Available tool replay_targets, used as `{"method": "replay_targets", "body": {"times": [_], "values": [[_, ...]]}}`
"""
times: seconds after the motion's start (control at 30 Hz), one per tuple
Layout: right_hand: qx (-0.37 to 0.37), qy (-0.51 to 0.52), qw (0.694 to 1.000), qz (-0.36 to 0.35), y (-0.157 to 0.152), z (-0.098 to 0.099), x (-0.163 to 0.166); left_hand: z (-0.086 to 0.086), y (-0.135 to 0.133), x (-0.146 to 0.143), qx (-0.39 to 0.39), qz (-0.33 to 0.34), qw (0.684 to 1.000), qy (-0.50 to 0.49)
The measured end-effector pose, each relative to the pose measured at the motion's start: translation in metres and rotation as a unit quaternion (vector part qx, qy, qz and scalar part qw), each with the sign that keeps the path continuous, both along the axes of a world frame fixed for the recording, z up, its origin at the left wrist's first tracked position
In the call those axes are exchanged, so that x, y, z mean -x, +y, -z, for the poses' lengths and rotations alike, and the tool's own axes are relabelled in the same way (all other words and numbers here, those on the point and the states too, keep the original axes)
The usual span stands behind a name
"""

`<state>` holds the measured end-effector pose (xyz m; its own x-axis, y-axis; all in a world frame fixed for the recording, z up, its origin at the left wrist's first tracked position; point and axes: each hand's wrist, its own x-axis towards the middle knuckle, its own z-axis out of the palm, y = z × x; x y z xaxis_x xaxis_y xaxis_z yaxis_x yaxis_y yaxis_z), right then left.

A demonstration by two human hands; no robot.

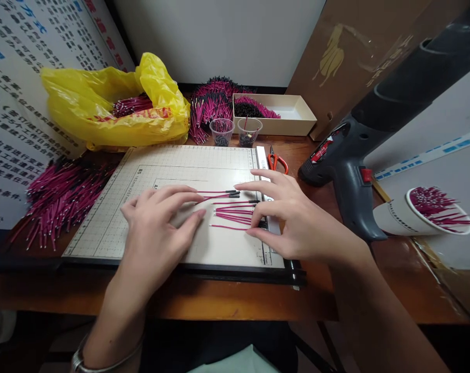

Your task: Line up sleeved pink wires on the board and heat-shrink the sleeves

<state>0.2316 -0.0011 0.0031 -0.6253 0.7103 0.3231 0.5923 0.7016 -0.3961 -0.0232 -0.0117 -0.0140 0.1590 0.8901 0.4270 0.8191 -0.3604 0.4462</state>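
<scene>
Several short magenta wires (231,214) lie side by side on a beige cutting mat (160,171). My left hand (159,228) rests flat on the mat just left of them, fingers stretched out toward the wires. My right hand (293,217) hovers at their right ends, fingers spread and tips touching the wire ends by the mat's ruler edge (266,186). Neither hand grips anything.
A large heap of magenta wires (59,199) lies at the left, more in a yellow bag (114,106), a cardboard box (293,116) and a paper cup (432,210). Two clear cups (235,132), orange scissors (276,160) and a grey heat gun (355,171) stand nearby.
</scene>
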Motion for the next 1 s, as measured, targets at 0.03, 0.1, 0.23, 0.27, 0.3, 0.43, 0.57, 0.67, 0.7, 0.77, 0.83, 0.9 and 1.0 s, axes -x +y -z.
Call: {"method": "replay_targets", "body": {"times": [0.03,0.1,0.23,0.27,0.3,0.43,0.57,0.67,0.7,0.77,0.83,0.9,1.0], "values": [[-0.003,0.0,1.0,0.003,0.001,0.0,0.0,0.0,0.005,0.002,0.001,-0.012,1.0,0.004],[-0.006,0.008,1.0,0.011,0.002,0.001,-0.001,0.001,0.015,0.004,0.009,-0.031,0.999,0.007],[-0.001,0.033,0.999,0.029,0.004,0.004,0.001,0.001,0.026,0.003,0.04,-0.03,0.999,0.011],[-0.003,0.035,0.999,0.041,0.004,0.005,0.002,0.001,0.026,0.002,0.044,-0.028,0.999,0.013],[-0.009,0.034,0.998,0.057,0.004,0.007,0.003,0.002,0.027,0.002,0.047,-0.028,0.998,0.015],[-0.044,0.018,0.991,0.122,0.006,0.013,0.003,0.004,0.026,0.0,0.046,-0.016,0.999,0.024],[-0.042,0.032,0.989,0.138,0.008,0.017,0.003,0.002,0.024,-0.003,0.043,-0.005,0.999,0.022],[-0.032,0.05,0.986,0.153,0.009,0.018,0.005,-0.003,0.022,-0.008,0.056,0.007,0.998,0.013],[-0.034,0.053,0.986,0.155,0.01,0.019,0.005,-0.004,0.021,-0.01,0.062,0.011,0.998,0.011],[-0.046,0.054,0.986,0.148,0.012,0.02,0.005,-0.007,0.02,-0.014,0.074,0.016,0.997,0.008],[-0.06,0.055,0.988,0.13,0.014,0.022,0.004,-0.01,0.02,-0.017,0.084,0.019,0.996,0.006],[-0.069,0.053,0.99,0.115,0.016,0.024,0.003,-0.013,0.02,-0.02,0.092,0.023,0.995,0.004],[-0.074,0.051,0.989,0.114,0.019,0.026,0.001,-0.017,0.021,-0.023,0.121,0.015,0.992,0.012]]}}
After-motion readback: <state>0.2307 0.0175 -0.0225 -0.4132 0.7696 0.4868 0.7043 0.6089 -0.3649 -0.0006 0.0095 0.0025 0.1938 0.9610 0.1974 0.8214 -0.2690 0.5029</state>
